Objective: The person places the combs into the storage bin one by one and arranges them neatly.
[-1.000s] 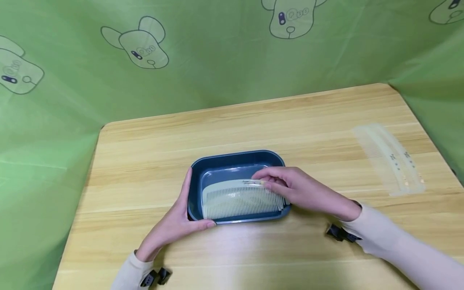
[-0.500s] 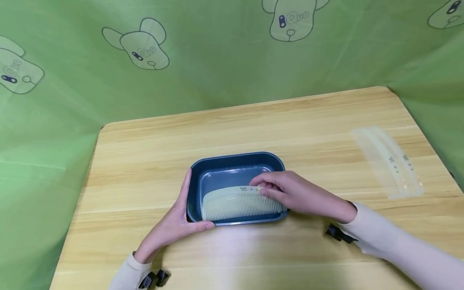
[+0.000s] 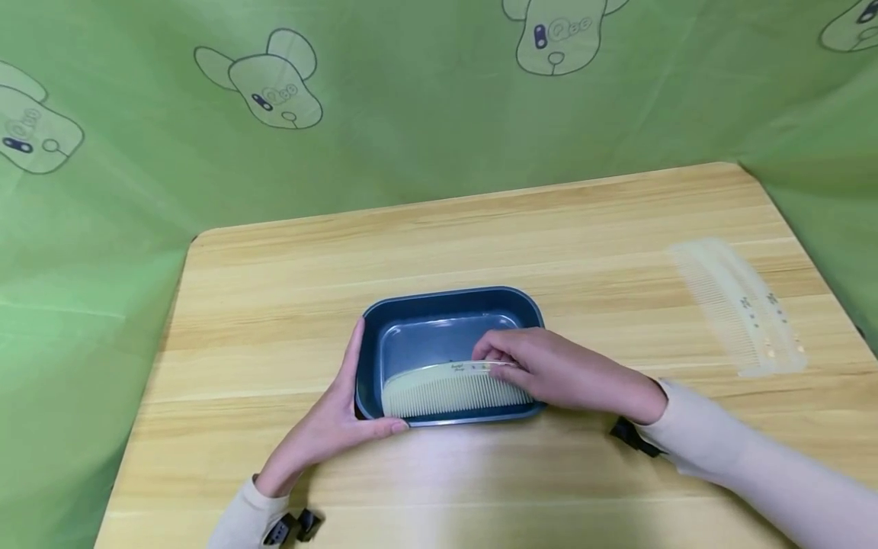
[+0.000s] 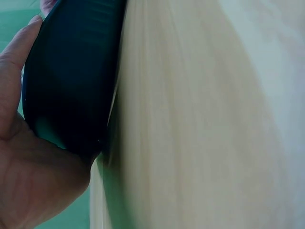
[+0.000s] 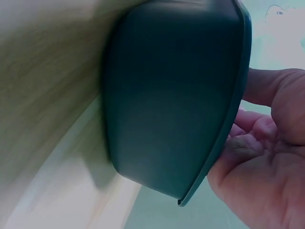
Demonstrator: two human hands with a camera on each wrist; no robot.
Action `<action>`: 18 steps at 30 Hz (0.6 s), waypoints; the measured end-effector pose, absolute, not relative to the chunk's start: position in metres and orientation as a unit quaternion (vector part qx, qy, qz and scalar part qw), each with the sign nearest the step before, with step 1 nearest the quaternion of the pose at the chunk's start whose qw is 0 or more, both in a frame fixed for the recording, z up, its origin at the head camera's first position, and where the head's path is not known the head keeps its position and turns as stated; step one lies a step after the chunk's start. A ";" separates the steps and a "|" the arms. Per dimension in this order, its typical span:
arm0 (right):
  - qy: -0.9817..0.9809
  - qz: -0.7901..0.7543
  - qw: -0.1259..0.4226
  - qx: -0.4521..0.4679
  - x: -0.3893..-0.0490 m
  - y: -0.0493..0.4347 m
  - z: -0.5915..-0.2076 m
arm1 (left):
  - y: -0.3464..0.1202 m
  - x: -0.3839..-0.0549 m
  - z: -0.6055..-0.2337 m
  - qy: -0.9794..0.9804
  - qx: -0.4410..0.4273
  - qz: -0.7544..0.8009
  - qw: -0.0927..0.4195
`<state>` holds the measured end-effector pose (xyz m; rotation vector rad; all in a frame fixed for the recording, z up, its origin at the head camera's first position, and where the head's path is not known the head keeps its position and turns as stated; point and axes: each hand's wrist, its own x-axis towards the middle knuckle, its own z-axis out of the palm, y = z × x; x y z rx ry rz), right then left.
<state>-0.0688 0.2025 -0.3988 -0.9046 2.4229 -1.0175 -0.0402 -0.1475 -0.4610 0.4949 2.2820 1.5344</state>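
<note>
A dark blue rectangular box (image 3: 428, 339) sits in the middle of the table. My left hand (image 3: 329, 419) braces its near left corner, straight fingers along the left side and the thumb along the front rim. Inside the box, along its near wall, lies a pale green comb (image 3: 446, 390) with its teeth pointing toward me. My right hand (image 3: 549, 367) pinches the right end of the comb's spine between thumb and fingers, reaching over the right rim. In the right wrist view, the box's outer wall (image 5: 176, 95) hides the comb.
Two more pale, translucent combs (image 3: 727, 297) lie side by side on the wooden table (image 3: 274, 305) toward its right edge. A green curtain (image 3: 411, 114) with printed bear heads hangs behind the table and at both sides.
My right hand has lowered the comb and drawn it slightly toward the near wall, so more of the box floor shows. The left hand keeps its place on the corner.
</note>
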 end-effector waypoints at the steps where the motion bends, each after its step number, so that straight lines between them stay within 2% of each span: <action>1: 0.861 -0.353 0.176 -0.322 -0.068 0.202 -0.399 | -0.147 -0.040 -0.461 0.804 0.174 0.541 0.173; 13: 0.888 -0.286 0.093 -0.348 -0.056 0.197 -0.407 | -0.147 -0.040 -0.462 0.806 0.176 0.540 0.169; 18: 0.889 -0.277 0.075 -0.357 -0.054 0.197 -0.408 | -0.146 -0.040 -0.461 0.806 0.177 0.539 0.167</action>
